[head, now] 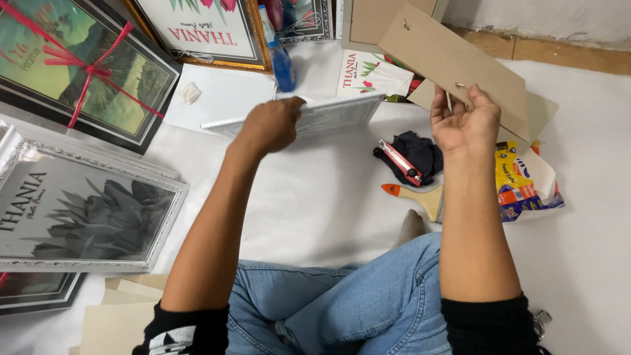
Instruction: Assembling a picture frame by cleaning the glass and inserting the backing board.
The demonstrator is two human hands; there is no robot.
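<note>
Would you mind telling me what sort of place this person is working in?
Probably a small picture-framing workshop, worked on the floor: finished frames lie around, the left hand holds a silver frame, the right hand a brown backing board, near a utility knife.

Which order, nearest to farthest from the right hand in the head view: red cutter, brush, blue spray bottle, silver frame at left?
From the right hand:
1. Red cutter, just below-left of it, on a dark cloth.
2. Brush, lower, near the knee.
3. Blue spray bottle, up-left, past the left hand.
4. Silver frame, far left on the floor.
</note>
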